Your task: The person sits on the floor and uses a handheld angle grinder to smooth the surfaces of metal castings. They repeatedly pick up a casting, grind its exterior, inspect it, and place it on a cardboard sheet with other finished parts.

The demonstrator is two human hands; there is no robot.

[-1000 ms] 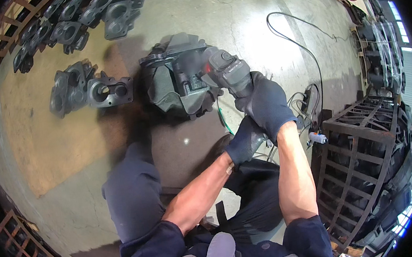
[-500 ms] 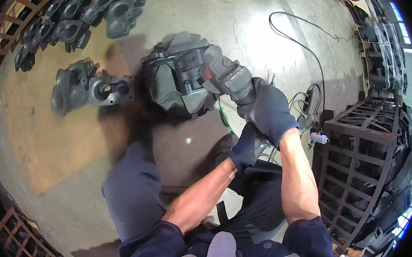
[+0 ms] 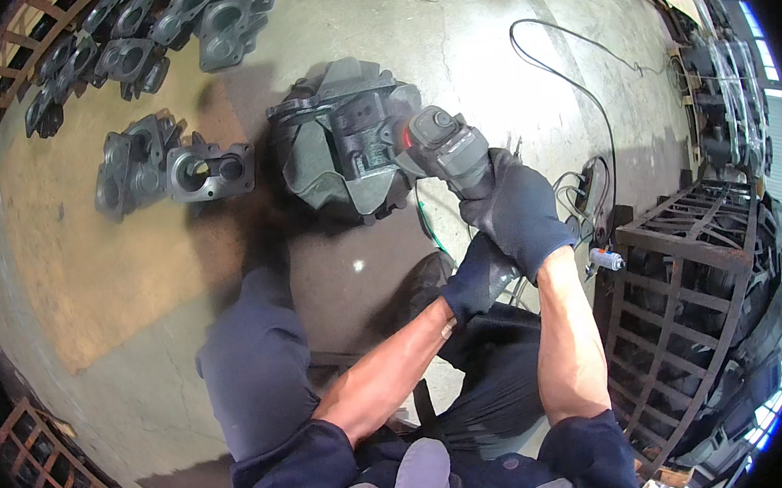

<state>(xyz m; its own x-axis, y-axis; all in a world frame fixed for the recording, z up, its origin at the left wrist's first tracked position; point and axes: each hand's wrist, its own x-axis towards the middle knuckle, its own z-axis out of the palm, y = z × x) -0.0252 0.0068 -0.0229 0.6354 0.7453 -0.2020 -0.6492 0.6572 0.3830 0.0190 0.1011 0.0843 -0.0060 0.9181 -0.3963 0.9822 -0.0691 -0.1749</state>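
My gloved right hand (image 3: 521, 205) is wrapped round the body of a dark angle grinder (image 3: 446, 149). My gloved left hand (image 3: 482, 275) is closed round the grinder's rear end, just below the right hand, its fingers partly hidden. The grinder's head, with a red patch, is at the right side of a dark metal casting (image 3: 362, 138). Whether it touches the casting I cannot tell. That casting rests on a bulky, dark faceted support (image 3: 320, 171) in front of me.
Similar castings (image 3: 208, 170) lie to the left, with several more (image 3: 133, 57) at the upper left. A black cable (image 3: 583, 84) loops over the floor on the right. Beside my right arm stands a metal cage (image 3: 677, 282); a rusty grid (image 3: 65, 473) is at the lower left.
Both hands and the grinder have shifted slightly to the right, so the grinder's head has drawn back a little from the casting. The casting has hardly moved.
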